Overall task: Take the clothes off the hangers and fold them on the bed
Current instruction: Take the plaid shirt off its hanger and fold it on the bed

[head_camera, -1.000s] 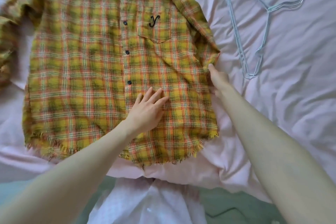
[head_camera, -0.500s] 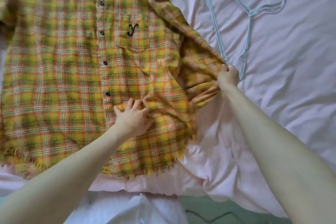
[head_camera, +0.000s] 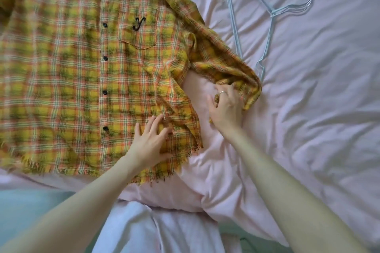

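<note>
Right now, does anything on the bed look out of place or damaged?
The shirt has a frayed bottom hem, perhaps by design. Its sleeve is bunched in the right hand, so that side lies crooked. The hangers lie loose on the sheet.

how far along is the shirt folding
Done: the plaid shirt is off its hanger and lies buttoned, front up, on the pink bed sheet; the hangers lie empty beside it. In hand: the left hand presses near the hem while the right hand grips the sleeve cuff. Left: no fold is finished.
</note>
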Demonstrator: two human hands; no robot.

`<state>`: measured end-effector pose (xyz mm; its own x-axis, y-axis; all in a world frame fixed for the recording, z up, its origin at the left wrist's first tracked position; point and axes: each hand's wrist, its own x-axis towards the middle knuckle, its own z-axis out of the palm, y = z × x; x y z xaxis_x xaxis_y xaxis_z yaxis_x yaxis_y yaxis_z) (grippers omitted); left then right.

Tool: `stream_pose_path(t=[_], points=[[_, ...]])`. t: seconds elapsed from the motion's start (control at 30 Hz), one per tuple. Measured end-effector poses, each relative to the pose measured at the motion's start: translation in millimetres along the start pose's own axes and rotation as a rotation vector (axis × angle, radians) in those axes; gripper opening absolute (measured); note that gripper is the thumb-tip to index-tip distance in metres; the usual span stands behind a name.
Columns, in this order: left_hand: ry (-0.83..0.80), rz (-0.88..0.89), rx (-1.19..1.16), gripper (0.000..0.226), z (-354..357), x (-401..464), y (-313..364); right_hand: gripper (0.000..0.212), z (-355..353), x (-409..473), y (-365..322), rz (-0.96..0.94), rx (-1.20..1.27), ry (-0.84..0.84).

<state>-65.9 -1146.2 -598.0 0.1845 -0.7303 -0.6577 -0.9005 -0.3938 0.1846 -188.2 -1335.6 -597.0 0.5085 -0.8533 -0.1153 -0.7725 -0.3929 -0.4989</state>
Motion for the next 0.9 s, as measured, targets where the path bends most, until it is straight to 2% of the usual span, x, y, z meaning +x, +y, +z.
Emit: stream_pose_path(t=[0.07, 0.13, 0.17, 0.23, 0.27, 0.3, 0.37, 0.43, 0.5, 0.63, 0.73, 0.8, 0.9], points=[[0.01, -0.006, 0.024, 0.084, 7, -5, 3, 0.059, 12, -25, -9, 0.105, 0.149, -0.336], [0.027, -0.002, 0.003, 0.09, 12, -8, 7, 0.072, 24, -46, -12, 0.223, 0.204, -0.546], [0.027, 0.006, -0.012, 0.093, 14, -8, 10, 0.067, 29, -53, -11, 0.273, 0.247, -0.564], [0.012, 0.013, -0.001, 0.089, 17, -10, 15, 0.034, 35, -61, -7, 0.401, 0.417, -0.518], [0.011, 0.014, 0.013, 0.078, 16, -9, 17, 0.022, 35, -61, -5, 0.482, 0.528, -0.506], [0.019, 0.012, 0.017, 0.062, 17, -11, 18, 0.019, 34, -62, -5, 0.551, 0.634, -0.503], [0.095, 0.016, -0.004, 0.029, 16, -12, 20, 0.033, 31, -64, -1, 0.595, 0.699, -0.521], [0.146, 0.041, -0.007, 0.018, 14, -14, 19, 0.047, 29, -71, 1, 0.611, 0.674, -0.571], [0.099, 0.074, 0.002, 0.02, 10, -18, 15, 0.052, 29, -79, 3, 0.636, 0.642, -0.626], [-0.049, 0.132, 0.035, 0.023, 0, -24, 1, 0.036, 32, -93, 6, 0.623, 0.521, -0.633], [-0.091, 0.181, -0.002, 0.019, 2, -27, -5, 0.04, 32, -99, 11, 0.587, 0.394, -0.627], [-0.126, 0.198, -0.031, 0.017, 5, -27, -3, 0.041, 30, -98, 15, 0.613, 0.422, -0.628], [-0.099, 0.138, -0.057, 0.021, 8, -25, 4, 0.039, 20, -90, 17, 0.611, 0.378, -0.714]])
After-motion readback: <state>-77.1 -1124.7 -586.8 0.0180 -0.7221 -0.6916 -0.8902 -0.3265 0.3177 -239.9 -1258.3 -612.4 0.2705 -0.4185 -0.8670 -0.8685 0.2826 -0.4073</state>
